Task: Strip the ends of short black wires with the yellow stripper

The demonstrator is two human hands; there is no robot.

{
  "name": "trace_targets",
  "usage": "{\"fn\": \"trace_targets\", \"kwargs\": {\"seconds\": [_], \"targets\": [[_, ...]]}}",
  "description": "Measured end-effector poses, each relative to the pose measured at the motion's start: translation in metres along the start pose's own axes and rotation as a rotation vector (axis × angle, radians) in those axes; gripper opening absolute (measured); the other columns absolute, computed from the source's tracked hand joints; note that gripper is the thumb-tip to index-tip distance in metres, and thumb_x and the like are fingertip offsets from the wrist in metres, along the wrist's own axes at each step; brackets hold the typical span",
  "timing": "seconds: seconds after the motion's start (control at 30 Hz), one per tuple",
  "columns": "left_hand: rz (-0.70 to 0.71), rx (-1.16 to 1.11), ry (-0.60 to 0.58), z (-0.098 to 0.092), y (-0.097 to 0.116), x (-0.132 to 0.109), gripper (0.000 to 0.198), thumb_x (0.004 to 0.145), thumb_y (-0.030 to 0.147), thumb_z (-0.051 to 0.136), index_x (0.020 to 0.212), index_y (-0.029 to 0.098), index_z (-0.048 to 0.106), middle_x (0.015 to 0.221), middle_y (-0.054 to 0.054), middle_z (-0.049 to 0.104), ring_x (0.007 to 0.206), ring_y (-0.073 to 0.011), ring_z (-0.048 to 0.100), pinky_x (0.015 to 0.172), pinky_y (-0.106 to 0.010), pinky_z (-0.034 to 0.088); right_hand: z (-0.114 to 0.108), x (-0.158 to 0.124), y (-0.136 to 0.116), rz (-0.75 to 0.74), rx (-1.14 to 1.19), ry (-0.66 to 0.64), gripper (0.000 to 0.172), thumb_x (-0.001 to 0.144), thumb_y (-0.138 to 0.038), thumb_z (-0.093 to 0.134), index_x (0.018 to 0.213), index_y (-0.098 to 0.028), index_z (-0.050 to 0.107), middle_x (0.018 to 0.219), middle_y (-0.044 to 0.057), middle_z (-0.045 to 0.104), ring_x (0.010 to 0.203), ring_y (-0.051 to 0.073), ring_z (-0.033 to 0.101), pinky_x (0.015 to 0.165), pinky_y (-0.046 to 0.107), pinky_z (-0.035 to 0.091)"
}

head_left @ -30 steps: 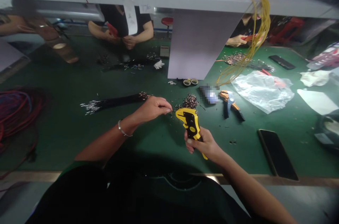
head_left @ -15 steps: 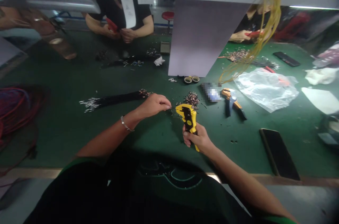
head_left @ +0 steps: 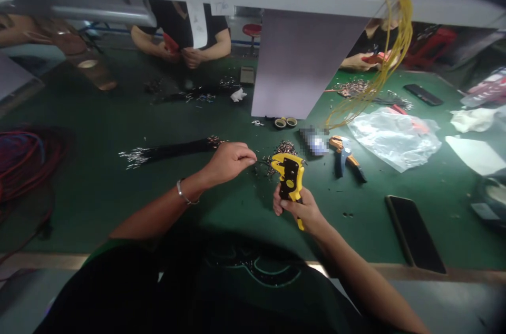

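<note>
so: r hand (head_left: 299, 211) grips wire-stripper (head_left: 290, 180) | l hand (head_left: 231, 161) beside | bench edge (head_left: 419, 269) below

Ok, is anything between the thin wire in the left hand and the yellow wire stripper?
Nothing visible. The thin wire, pinched in the left hand, points toward the yellow wire stripper in the right hand across a small gap. Loose metal bits lie lower, on the green mat.

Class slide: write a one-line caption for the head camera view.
Right hand grips a yellow wire stripper, left hand pinched beside a pile of wires on a green mat.
</note>
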State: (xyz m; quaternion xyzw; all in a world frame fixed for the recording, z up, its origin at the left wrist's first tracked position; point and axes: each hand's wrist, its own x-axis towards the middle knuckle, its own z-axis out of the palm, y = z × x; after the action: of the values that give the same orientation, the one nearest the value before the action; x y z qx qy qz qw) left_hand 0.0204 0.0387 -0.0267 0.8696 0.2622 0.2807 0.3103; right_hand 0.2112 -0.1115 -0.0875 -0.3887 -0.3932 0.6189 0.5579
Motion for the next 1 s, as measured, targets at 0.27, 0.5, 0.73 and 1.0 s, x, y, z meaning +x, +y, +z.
{"fn": "trace_targets", "kwargs": {"seconds": [0.27, 0.5, 0.73, 1.0], "targets": [[-0.024, -0.001, 0.037, -0.001, 0.008, 0.000, 0.013, 0.082, 0.018, 0.059, 0.077, 0.018, 0.072, 0.077, -0.003, 0.070, 0.070, -0.0123, 0.061, 0.067, -0.026, 0.047, 0.007, -0.002, -0.007, 0.068, 0.068, -0.145, 0.031, 0.070, -0.033, 0.079, 0.088, -0.016, 0.060, 0.076, 0.003, 0.058, 0.065, 0.018, 0.057, 0.064, 0.037, 0.050], [-0.021, -0.066, 0.049, 0.001, 0.013, -0.003, 0.013, 0.082, 0.018, 0.060, 0.078, 0.019, 0.072, 0.078, -0.003, 0.070, 0.071, -0.0125, 0.062, 0.067, -0.027, 0.048, 0.006, 0.000, -0.005, 0.063, 0.169, -0.175, 0.033, 0.068, -0.030, 0.079, 0.092, -0.015, 0.061, 0.076, 0.003, 0.059, 0.066, 0.019, 0.057, 0.064, 0.038, 0.050], [-0.016, -0.107, 0.114, 0.006, 0.016, -0.006, 0.013, 0.083, 0.017, 0.062, 0.080, 0.019, 0.074, 0.080, -0.004, 0.072, 0.074, -0.0128, 0.065, 0.070, -0.027, 0.051, 0.009, 0.000, -0.008, 0.068, 0.169, -0.192, 0.034, 0.068, -0.033, 0.079, 0.089, -0.016, 0.060, 0.074, 0.003, 0.058, 0.065, 0.019, 0.057, 0.063, 0.038, 0.050], [-0.047, -0.126, 0.144, 0.011, 0.019, -0.008, 0.013, 0.082, 0.017, 0.062, 0.080, 0.020, 0.075, 0.081, -0.004, 0.074, 0.073, -0.0127, 0.066, 0.071, -0.027, 0.053, 0.011, -0.001, -0.011, 0.078, 0.212, -0.171, 0.033, 0.066, -0.030, 0.080, 0.090, -0.016, 0.062, 0.075, 0.003, 0.060, 0.065, 0.019, 0.057, 0.062, 0.037, 0.050]]}}
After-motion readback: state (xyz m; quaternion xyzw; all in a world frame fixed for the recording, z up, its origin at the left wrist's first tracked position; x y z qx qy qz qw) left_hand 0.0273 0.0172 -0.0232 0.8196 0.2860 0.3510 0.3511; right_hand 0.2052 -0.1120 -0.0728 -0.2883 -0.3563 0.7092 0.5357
